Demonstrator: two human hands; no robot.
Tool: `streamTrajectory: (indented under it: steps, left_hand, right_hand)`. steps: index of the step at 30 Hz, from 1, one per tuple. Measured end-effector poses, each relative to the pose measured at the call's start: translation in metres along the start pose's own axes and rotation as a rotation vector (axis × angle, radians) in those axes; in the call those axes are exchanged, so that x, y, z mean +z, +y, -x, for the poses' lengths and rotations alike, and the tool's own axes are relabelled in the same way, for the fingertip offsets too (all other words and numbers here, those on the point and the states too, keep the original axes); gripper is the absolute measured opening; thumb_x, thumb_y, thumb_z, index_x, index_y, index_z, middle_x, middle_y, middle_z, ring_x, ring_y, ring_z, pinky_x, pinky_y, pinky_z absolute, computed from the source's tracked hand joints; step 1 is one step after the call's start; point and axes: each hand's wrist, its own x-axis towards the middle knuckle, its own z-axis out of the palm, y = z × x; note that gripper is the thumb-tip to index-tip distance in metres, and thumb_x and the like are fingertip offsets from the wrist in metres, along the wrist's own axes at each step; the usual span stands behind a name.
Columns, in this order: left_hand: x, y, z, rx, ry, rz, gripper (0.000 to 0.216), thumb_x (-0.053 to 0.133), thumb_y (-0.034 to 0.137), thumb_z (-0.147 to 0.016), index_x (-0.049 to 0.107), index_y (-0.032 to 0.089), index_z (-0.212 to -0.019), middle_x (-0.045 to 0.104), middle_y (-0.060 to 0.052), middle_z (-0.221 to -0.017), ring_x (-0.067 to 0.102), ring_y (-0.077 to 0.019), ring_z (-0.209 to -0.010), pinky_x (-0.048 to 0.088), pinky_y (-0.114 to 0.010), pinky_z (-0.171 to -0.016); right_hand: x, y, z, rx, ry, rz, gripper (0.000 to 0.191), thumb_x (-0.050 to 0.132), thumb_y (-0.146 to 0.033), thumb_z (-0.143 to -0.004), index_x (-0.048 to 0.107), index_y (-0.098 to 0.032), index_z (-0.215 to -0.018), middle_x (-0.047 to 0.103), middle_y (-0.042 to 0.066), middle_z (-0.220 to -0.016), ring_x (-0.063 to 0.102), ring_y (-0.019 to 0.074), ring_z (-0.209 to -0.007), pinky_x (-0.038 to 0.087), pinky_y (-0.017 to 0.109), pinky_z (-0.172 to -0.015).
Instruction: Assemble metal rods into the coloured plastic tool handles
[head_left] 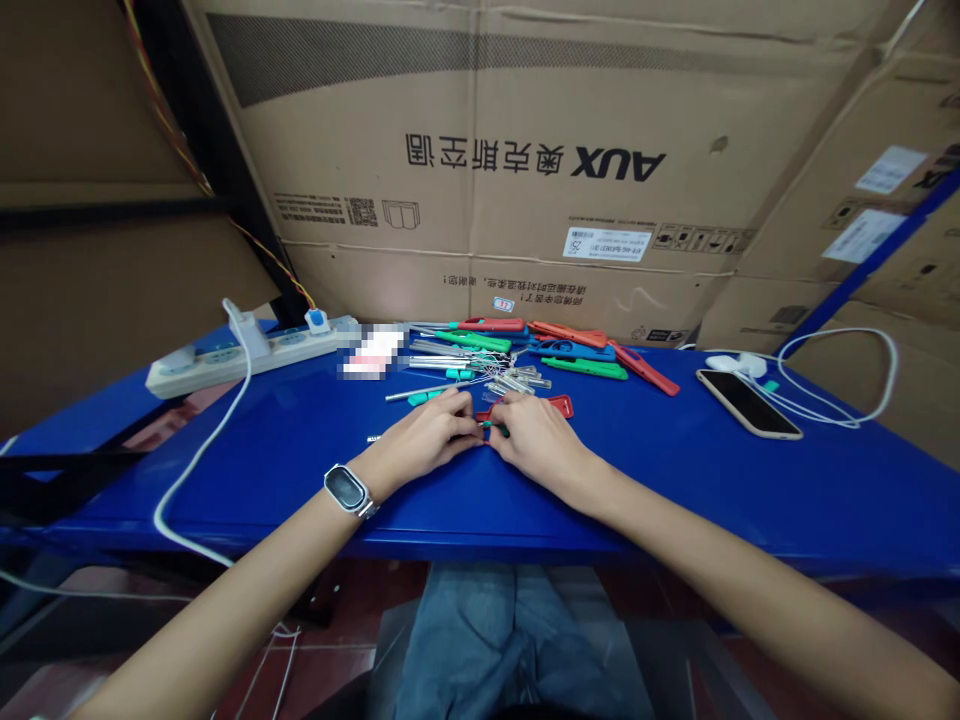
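My left hand (439, 432), with a watch (347, 488) on its wrist, and my right hand (538, 440) meet at the table's middle. Their fingers are closed around a small green part (495, 428), mostly covered by the fingertips. A red lighter handle (561, 405) sticks out behind my right hand; whether the fingers grip it I cannot tell. Just beyond are clear plastic pieces with thin wires (517, 382), metal tubes (439, 361) and small teal pieces (424, 397). Farther back lie several lighter handles: green (585, 368), blue (574, 349), orange (568, 333) and red (646, 369).
A power strip (217, 358) with plugs stands at the left, its white cable (202, 460) crossing the blue table (675, 480). A phone (750, 403) and a coiled white cable (877, 410) lie at the right. Large cardboard (510, 100) walls the back.
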Motion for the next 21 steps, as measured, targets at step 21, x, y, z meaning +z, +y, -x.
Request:
streamTrajectory:
  steps: [21]
  left_hand:
    - [0.0008,-0.0037,-0.0009,0.063,0.006,-0.019,0.029,0.048,0.031,-0.101,0.074,0.017,-0.098,0.055,-0.005,-0.088,0.051,-0.0186,-0.084,0.045,-0.034,-0.084]
  right_hand:
    - [-0.0018,-0.0032,0.0009,-0.003,-0.042,0.005,0.022,0.049,-0.02,-0.09,0.067,-0.018,-0.102,0.065,0.01,-0.105,0.066,0.0227,-0.087,0.046,0.03,-0.071]
